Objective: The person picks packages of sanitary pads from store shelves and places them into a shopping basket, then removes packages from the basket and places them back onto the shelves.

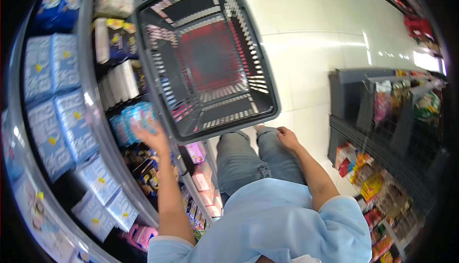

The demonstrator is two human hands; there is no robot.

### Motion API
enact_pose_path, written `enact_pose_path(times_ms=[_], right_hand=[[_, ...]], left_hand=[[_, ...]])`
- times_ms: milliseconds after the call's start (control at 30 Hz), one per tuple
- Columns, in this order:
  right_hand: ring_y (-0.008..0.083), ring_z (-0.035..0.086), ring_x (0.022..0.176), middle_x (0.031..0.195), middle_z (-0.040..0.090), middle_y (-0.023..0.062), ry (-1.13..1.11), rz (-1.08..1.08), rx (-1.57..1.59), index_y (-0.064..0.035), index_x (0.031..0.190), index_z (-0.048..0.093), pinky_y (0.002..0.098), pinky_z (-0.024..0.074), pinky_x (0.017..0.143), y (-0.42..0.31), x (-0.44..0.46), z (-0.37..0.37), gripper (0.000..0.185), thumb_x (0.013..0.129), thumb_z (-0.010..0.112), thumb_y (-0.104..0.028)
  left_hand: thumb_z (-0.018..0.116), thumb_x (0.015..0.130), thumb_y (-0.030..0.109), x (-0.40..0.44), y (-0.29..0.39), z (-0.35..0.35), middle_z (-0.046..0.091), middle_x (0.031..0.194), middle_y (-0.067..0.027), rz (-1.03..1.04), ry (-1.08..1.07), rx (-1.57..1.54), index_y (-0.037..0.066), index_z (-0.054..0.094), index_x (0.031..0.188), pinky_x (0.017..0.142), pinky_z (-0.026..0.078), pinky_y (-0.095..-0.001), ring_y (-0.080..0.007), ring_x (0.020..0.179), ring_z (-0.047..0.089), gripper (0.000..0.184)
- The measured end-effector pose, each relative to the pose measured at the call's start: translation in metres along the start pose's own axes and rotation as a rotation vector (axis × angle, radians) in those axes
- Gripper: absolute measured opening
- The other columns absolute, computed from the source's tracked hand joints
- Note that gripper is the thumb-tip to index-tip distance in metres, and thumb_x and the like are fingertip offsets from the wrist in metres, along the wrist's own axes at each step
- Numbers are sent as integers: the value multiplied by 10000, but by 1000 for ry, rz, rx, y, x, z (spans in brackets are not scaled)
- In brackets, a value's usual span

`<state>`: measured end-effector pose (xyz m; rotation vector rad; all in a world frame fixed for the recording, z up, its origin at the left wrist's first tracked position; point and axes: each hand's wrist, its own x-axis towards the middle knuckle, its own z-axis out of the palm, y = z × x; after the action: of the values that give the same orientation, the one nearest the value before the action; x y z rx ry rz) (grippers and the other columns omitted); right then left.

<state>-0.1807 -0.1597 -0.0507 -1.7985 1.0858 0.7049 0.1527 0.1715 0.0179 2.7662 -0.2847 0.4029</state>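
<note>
My left hand point(153, 137) reaches to the shelf with its fingers spread. Its fingertips overlap a light blue wrapped pack point(137, 115); whether they touch it I cannot tell. White packs point(118, 83) stand in a row just beyond. By my right thigh hangs my right hand point(287, 138), its fingers loosely bent, and I see nothing in it. A dark grey shopping basket point(268, 79) with slotted sides and a reddish bottom is in front of my legs, beside the shelf; neither hand is on it.
Light blue packs with yellow tags point(50, 67) fill the upper left shelf, behind a grey shelf edge point(91, 105). Pink boxes point(203, 177) sit lower down. Across the pale tiled floor point(306, 38), a dark rack point(354, 134) holds colourful bags point(373, 184).
</note>
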Motion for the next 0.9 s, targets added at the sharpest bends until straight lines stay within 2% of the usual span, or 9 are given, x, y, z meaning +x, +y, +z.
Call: enact_pose_path(times_ms=[67,100,200,367,433,567,700,800,900], right_hand=[[267,594,970,1060,605,182,17,-86,12,-14,1129,547,344,453,861,-8,3,-8,332,846,517,-183],[272,596,959,1067,602,177,8,-146,15,-9,1127,548,345,453,861,-7,10,-10,327,850,516,-181],[270,603,935,1009,621,182,-9,-208,-26,-15,1118,557,341,464,819,-14,24,-21,345,836,522,-211],[294,604,936,1014,620,188,-71,-353,-156,-15,1123,550,356,463,825,-43,29,-43,354,833,519,-216],[306,608,929,1016,621,188,-95,-419,-178,-17,1118,551,365,466,822,-59,25,-51,345,829,522,-203],[247,626,854,971,635,157,-133,-635,-308,-9,1097,555,334,489,759,-107,-9,-71,290,860,513,-172],[286,604,890,994,612,148,-162,-845,-188,-7,1097,543,361,487,761,-165,-75,-83,288,811,538,-48],[290,555,964,1053,570,141,241,-1230,-300,-15,1126,512,369,435,853,-192,-104,-80,369,760,556,3],[294,436,1119,1204,467,140,369,-1254,-538,-46,1272,378,431,314,971,-204,-101,-65,604,713,605,-42]], left_hand=[[538,740,27,-52,19,-6,179,1417,-245,-98,-99,-413,-68,281,1321,1091,113,-438,-366,1314,182,642],[475,687,-38,-69,21,-9,191,1420,-238,-4,-211,-133,-76,261,1323,1096,109,-432,-360,1321,172,672],[592,756,62,-125,57,-38,204,1417,-227,-89,-245,-252,4,338,1295,1078,165,-417,-382,1312,193,599],[588,757,123,-245,47,-62,295,1343,-281,-507,-354,-227,-21,418,1225,1037,252,-434,-419,1250,279,519],[601,765,246,-291,27,-68,445,1237,-275,-668,-629,-234,-28,462,1194,1000,318,-405,-386,1188,392,527],[560,777,390,-352,11,-94,514,1199,-229,-971,-1037,-249,-29,511,1180,965,366,-383,-338,1141,475,583],[561,777,381,-383,12,-110,515,1203,-224,-1101,-863,-301,-28,507,1189,961,372,-376,-329,1135,486,582],[562,786,374,-386,18,-121,536,1176,-222,-1117,-755,-390,-30,498,1193,941,390,-363,-312,1105,513,577],[570,801,353,-368,20,-131,570,1122,-213,-1079,-609,-528,-24,487,1199,891,426,-336,-284,1044,556,554]])
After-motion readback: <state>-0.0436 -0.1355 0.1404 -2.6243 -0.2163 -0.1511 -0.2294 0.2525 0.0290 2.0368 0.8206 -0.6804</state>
